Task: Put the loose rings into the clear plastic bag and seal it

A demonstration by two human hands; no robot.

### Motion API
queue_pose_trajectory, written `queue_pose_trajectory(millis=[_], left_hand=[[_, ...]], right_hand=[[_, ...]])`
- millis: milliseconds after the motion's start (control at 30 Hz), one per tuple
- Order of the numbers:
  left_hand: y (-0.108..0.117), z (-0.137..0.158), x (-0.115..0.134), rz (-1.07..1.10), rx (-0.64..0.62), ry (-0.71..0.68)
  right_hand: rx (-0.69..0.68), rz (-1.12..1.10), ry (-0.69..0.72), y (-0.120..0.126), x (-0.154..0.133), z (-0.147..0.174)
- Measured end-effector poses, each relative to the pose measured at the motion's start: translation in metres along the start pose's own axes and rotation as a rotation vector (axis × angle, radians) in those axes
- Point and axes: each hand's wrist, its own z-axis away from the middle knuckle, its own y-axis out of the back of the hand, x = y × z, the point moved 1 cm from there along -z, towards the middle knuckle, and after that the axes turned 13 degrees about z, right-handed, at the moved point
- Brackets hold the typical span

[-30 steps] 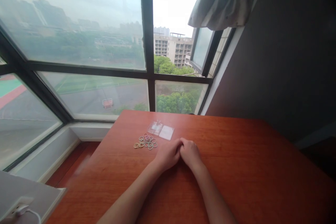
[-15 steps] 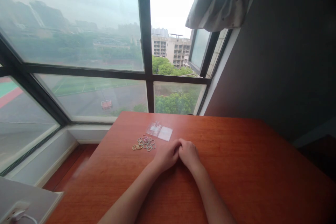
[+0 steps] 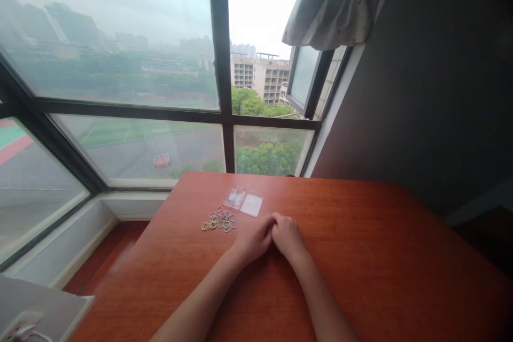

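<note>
Nearest, two bare forearms reach in over a reddish-brown wooden table [image 3: 360,256] and meet in front of the person. The left hand [image 3: 253,235] and right hand [image 3: 287,232] touch each other, fingers folded inward; the palms are hidden, so whether they enclose anything, or how tightly they close, I cannot tell. Just beyond and to the left of the left hand, apart from it, lies a loose cluster of thin rings [image 3: 222,218], yellowish at the left, pinkish at the top, greenish-grey at the right, some overlapping. Slightly farther off, near them, a transparent plastic case [image 3: 235,199] lies opened flat, its whitish half [image 3: 251,205] toward the hands; small see-through pieces in the other half are too small to identify. The case is already open and the rings are outside it; judging from this, handling is at a standstill, every visible ring being out of the fingers. Behind the table stand a dark window frame [image 3: 227,141] and a hanging curtain [image 3: 332,8], then trees [image 3: 266,157] and an apartment-like building [image 3: 272,77].
</note>
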Motion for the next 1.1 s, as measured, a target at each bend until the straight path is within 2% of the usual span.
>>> queue_pose_trajectory(millis=[1100], left_hand=[[-0.0015,-0.0005,-0.0012,-0.021,0.012,0.000]], right_hand=[[-0.030,0.005,-0.009,0.0007,-0.0002,-0.0003]])
